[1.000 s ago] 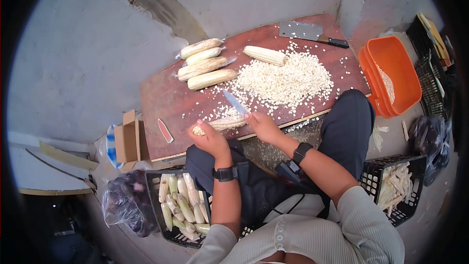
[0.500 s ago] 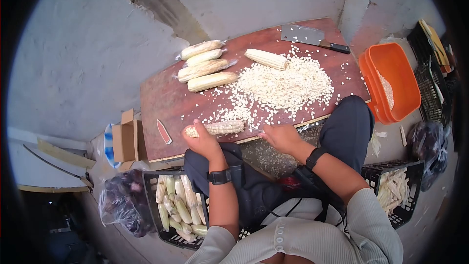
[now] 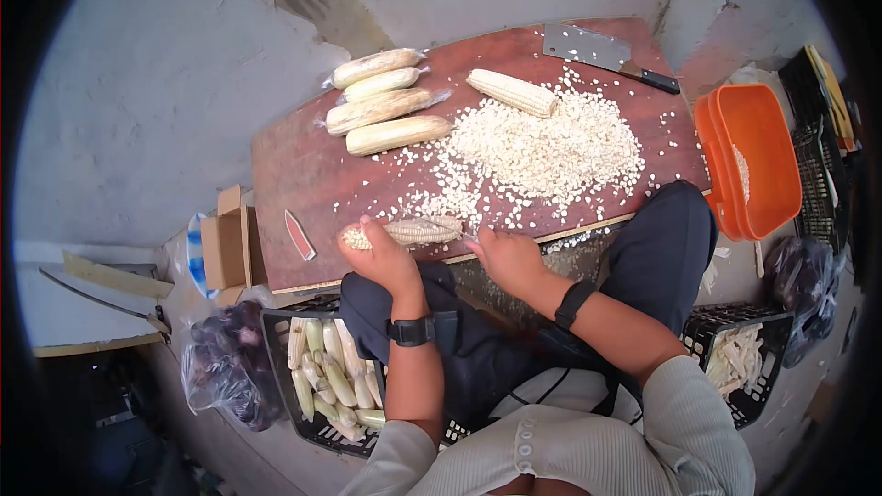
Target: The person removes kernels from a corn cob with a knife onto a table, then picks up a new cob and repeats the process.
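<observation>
Gripping a cream-coloured cylindrical corn cob (image 3: 418,231) by its left end, the left hand (image 3: 383,258) positioned it over the near side of the reddish-brown wooden table (image 3: 317,170); the right hand (image 3: 511,263) held a silver-bladed knife (image 3: 467,236) at the opposite end.

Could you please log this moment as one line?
left hand: grips corn ear by one end | right hand: holds knife at ear's other end | table: loose kernel pile, cleaver
</observation>
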The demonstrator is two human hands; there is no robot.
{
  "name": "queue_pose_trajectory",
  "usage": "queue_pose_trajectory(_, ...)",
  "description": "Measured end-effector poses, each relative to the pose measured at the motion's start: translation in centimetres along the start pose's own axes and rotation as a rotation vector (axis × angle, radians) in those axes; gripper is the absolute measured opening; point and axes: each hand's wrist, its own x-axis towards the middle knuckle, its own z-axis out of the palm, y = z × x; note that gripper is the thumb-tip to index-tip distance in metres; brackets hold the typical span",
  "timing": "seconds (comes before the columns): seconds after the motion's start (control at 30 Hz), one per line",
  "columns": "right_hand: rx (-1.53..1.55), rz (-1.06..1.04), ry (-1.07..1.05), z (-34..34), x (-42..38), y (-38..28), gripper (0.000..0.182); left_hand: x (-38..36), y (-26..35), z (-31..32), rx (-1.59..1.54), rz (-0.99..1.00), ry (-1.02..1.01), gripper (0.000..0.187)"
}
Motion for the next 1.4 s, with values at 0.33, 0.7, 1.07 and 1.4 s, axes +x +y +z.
queue_pose_trajectory(0.33,0.516,0.361,-0.162,0.1,1.5,-0.8,0.043,-1.5,0.4,0.2,0.054,0.165,-0.028,0.013)
queue_pose_trajectory(0.7,0.353,0.330,-0.088,-2.4,-0.2,1.1,0.041,-0.4,-0.1,-1.0,-0.033,0.017,0.003,0.024)
queue_pose_trajectory(1.07,-0.003,0.061,-0.111,-2.5,-2.4,1.4,0.032,0.8,-1.3,-0.8,-0.078,-0.145,0.062,0.026)
queue_pose_trajectory(1.4,-0.015,0.008,-0.133,-1.5,-1.2,2.0,0.030,1.2,-0.7,-0.3,-0.065,-0.192,0.074,0.023)
